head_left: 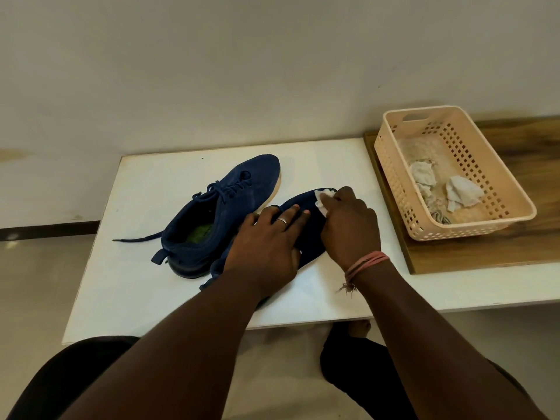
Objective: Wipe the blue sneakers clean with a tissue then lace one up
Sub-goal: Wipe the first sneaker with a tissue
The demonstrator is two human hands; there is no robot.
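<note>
Two blue sneakers lie on the white table (145,189). The left sneaker (218,210) is laced, its toe pointing away from me and a loose lace end trailing left. The right sneaker (306,234) sits nearer me, mostly covered by my hands. My left hand (266,247) rests flat on its upper, fingers straight, a ring on one finger. My right hand (348,225) grips a crumpled white tissue (322,200) and presses it on the sneaker's toe.
A peach plastic basket (391,174) with crumpled used tissues (460,192) stands on a wooden board (485,253) to the right. A wall rises behind the table. My knees and a bare foot show below the table's front edge.
</note>
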